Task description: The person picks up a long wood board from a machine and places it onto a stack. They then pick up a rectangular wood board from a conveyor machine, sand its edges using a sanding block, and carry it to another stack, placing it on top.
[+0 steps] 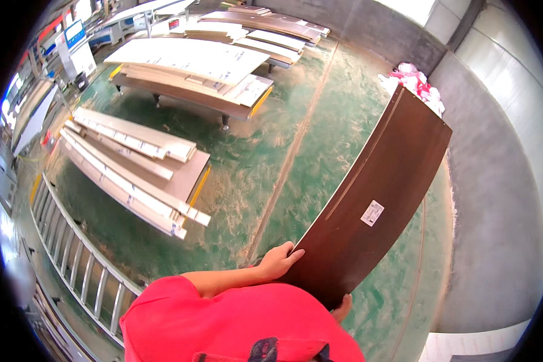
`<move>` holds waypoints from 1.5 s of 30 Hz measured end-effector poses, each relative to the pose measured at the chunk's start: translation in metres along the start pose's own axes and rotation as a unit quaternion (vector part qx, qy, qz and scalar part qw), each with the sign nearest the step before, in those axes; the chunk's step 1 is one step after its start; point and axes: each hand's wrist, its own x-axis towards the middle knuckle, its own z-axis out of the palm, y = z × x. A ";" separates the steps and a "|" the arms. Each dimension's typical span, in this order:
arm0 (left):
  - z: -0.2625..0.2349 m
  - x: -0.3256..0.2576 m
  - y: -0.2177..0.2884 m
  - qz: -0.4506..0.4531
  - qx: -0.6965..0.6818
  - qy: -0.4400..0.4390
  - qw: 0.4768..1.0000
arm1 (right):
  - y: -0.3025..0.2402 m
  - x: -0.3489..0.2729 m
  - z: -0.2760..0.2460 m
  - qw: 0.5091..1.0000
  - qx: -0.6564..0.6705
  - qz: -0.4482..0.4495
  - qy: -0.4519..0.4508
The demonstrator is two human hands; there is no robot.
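A long dark brown panel (pixel 380 175) with a groove along its left side slants away from my body, up and to the right. A small white label (pixel 372 213) is stuck on its face. My left hand (pixel 279 260) is closed around the panel's left edge near the lower end, thumb on the face and the other fingers mostly hidden. On the opposite edge, close to my red shirt, my right hand (pixel 342 309) grips the panel from its outer side; most of that hand is covered by the panel and my body.
Stacked boards lie on a low table (pixel 181 96) at the far left, and cut strips on a nearer stack (pixel 133 163). A roller conveyor (pixel 81 259) runs along the left. At right stands a grey wall (pixel 489 199), with pink and white bags (pixel 413 81) in the corner.
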 end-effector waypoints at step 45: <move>-0.255 1.600 0.244 0.023 0.005 0.070 0.997 | -0.058 1.371 0.965 0.987 0.002 0.018 -0.160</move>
